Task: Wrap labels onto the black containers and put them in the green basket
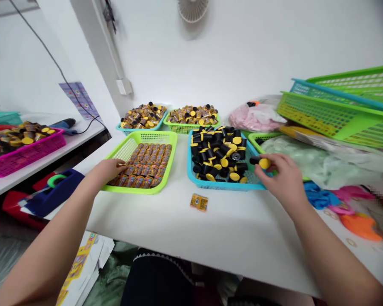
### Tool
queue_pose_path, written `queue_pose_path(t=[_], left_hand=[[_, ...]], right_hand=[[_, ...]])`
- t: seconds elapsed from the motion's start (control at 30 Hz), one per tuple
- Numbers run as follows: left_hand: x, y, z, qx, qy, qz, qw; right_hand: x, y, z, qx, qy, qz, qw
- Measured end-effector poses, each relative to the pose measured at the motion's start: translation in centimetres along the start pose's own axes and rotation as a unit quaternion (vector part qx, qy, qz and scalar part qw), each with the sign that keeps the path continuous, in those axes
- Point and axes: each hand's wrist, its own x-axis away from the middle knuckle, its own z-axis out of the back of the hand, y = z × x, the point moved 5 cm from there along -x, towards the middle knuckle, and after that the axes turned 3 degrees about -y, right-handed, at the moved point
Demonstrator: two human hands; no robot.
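Observation:
My right hand [282, 176] pinches a small black cylinder with a yellow cap [264, 163] over the right edge of a blue basket [207, 184]. Loose black-and-yellow cylinders [215, 153] of the same kind fill that basket in a heap. On the left, my left hand [110, 172] reaches over the rim of a lime-green basket [170, 170], its fingertips at the labelled cylinders [147, 165] lying there in rows. Whether those fingers grip one is hidden. A flat yellow printed label [199, 202] rests on the white table between the baskets and me.
Behind stand a blue basket [143, 117] and a green basket [191, 117], heaped with labelled cylinders. Stacked baskets [338, 114] and plastic bags [312, 157] crowd the right. A tape dispenser [52, 191] and a magenta basket [25, 155] are at left.

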Motion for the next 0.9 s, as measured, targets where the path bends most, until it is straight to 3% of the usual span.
queue_pose_path(t=[0.1,0.17,0.2,0.23,0.27,0.37,0.47,0.6,0.67,0.8,0.9], left_hand=[[3.2,4.2,0.9,-0.003,0.114,-0.063,0.991],[7.1,9.3,0.7,0.021,0.215,-0.218,0.952],[9.3,12.2,-0.2,0.024,0.211,-0.318,0.924],[11.4,15.1,-1.8,0.016,0.163,-0.425,0.890],[13.0,17.5,-3.6,-0.008,0.108,-0.485,0.868],[15.0,21.8,-8.1,-0.106,0.046,-0.517,0.848],[14.9,23.0,-10.4,-0.183,0.040,-0.507,0.841],[15.2,22.9,-10.9,-0.215,0.026,-0.546,0.810],[15.3,22.7,-10.5,-0.171,0.002,-0.549,0.818],[14.7,21.8,-8.9,0.013,-0.058,-0.503,0.862],[14.3,20.9,-7.6,0.110,-0.102,-0.470,0.870]], right_hand=[[0.4,0.3,0.3,-0.018,0.018,0.010,1.000],[0.5,0.4,0.1,-0.022,0.019,0.015,0.999],[0.6,0.3,0.0,-0.023,0.022,0.022,0.999],[0.6,0.3,0.0,-0.026,0.027,0.029,0.999],[0.7,0.3,-0.1,-0.029,0.031,0.034,0.999],[1.0,0.5,-0.1,-0.050,0.031,0.043,0.997],[1.1,0.6,-0.1,-0.069,0.023,0.051,0.996],[1.0,0.3,0.1,-0.068,0.015,0.060,0.996],[1.0,-0.1,0.2,-0.064,0.012,0.071,0.995],[1.2,-0.7,0.3,-0.075,0.020,0.076,0.994],[1.5,-1.4,0.4,-0.097,0.026,0.076,0.992]])
